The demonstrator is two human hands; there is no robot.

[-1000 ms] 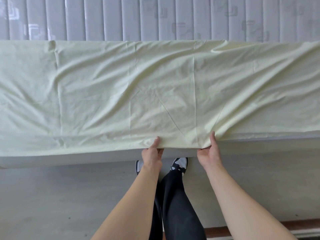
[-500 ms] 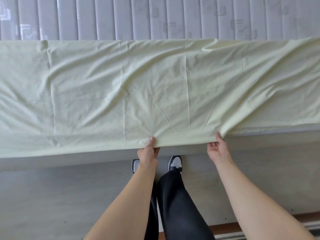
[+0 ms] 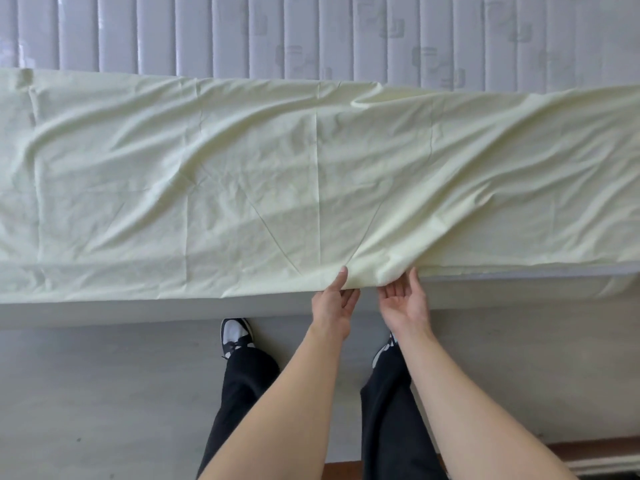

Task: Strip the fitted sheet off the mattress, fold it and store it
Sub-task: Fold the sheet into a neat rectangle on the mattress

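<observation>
Wrinkled pale-yellow sheet [image 3: 263,188] across mattress [image 3: 346,32]

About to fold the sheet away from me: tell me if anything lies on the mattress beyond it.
Nothing visible does. The left hand and right hand are both at the near edge of the pale yellow sheet. Beyond its far edge, the quilted mattress shows bare across the frame.

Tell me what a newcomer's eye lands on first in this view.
First comes the pale yellow sheet, a wrinkled band lying across the whole width of the picture, with the grey quilted mattress bare beyond its far edge. Next, at the sheet's near edge just right of centre, the left hand pinches the hem while the right hand is open, palm up, fingertips under the fabric. Below are black trousers and black-and-white shoes on a grey floor.
</observation>
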